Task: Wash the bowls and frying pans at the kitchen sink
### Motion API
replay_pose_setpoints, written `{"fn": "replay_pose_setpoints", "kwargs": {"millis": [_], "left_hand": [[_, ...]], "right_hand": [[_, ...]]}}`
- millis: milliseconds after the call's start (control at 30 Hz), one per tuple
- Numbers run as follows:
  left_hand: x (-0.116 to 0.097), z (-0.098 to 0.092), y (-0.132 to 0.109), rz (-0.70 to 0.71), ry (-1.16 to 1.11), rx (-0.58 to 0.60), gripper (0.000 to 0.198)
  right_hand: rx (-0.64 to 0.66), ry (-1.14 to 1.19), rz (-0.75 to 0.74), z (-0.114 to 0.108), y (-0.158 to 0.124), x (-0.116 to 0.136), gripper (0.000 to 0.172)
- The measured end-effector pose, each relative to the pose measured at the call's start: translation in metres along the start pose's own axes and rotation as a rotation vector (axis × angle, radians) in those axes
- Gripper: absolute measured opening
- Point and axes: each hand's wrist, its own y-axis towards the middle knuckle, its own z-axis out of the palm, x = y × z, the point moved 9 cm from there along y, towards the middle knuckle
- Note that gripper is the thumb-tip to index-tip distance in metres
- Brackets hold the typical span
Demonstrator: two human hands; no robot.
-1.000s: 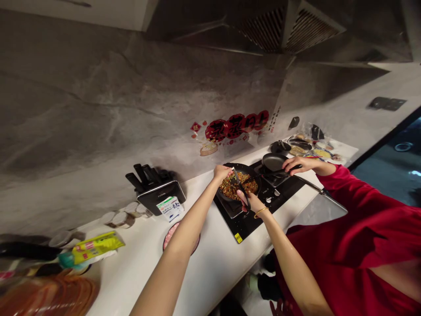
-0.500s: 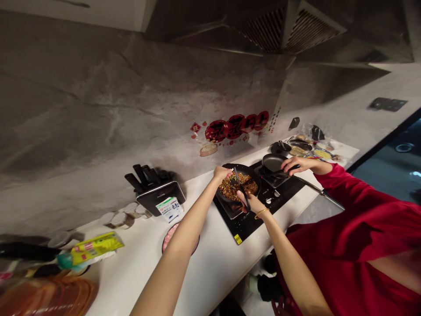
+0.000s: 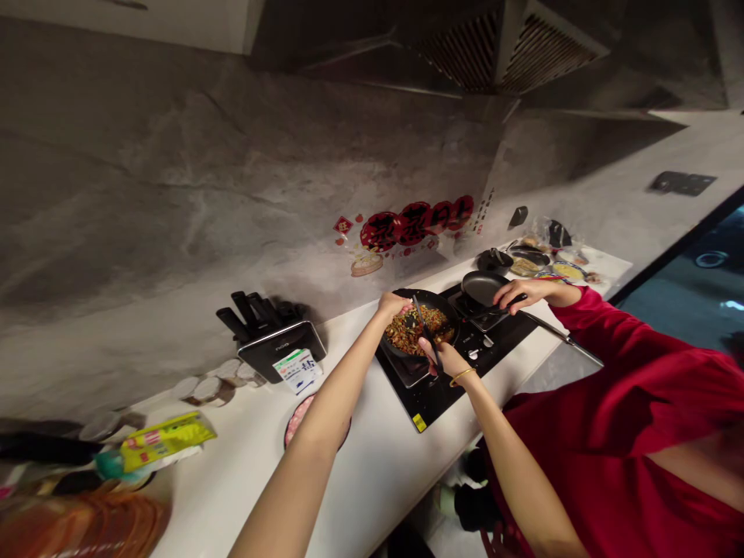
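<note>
Two pans [image 3: 433, 298] on hob [image 3: 408, 399]; right hand [image 3: 444, 359] gripping one dark utensil [image 3: 425, 326]; left hand [image 3: 397, 304] closed, contents unclear.

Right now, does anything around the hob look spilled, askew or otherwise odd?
Nothing plainly looks spilled or damaged: the food lies inside the frying pan, and I see no clear spill on the hob. The one mild oddity is the white packet, which slants in front of the knife block.

A kitchen — a frying pan [image 3: 445, 304] on a cooktop [image 3: 427, 399], a range hood [image 3: 494, 58] above, a knife block [image 3: 282, 350] nearby.
</note>
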Motion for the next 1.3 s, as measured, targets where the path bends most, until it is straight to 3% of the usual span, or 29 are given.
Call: {"fn": "replay_pose_setpoints", "kwargs": {"millis": [167,667,967,1167,1300], "left_hand": [[0.001,0.002,0.0,-0.016,-0.01,0.016,0.019],[-0.001,0.006,-0.001,-0.026,-0.002,0.058,0.022],[-0.004,0.001,0.003,0.042,0.054,-0.015,0.016],[-0.01,-0.03,0.003,0.155,0.114,-0.195,0.015],[-0.017,-0.062,-0.016,0.204,0.117,-0.267,0.011]], "right_hand": [[0.055,0.013,-0.011,0.007,0.003,-0.005,0.06],[0.062,-0.007,-0.037,0.003,0.005,-0.007,0.06],[0.03,-0.035,-0.026,-0.004,0.008,-0.009,0.061],[-0.025,0.013,0.043,-0.009,0.021,-0.02,0.06],[0.007,0.116,0.147,-0.008,0.02,-0.032,0.059]]}}
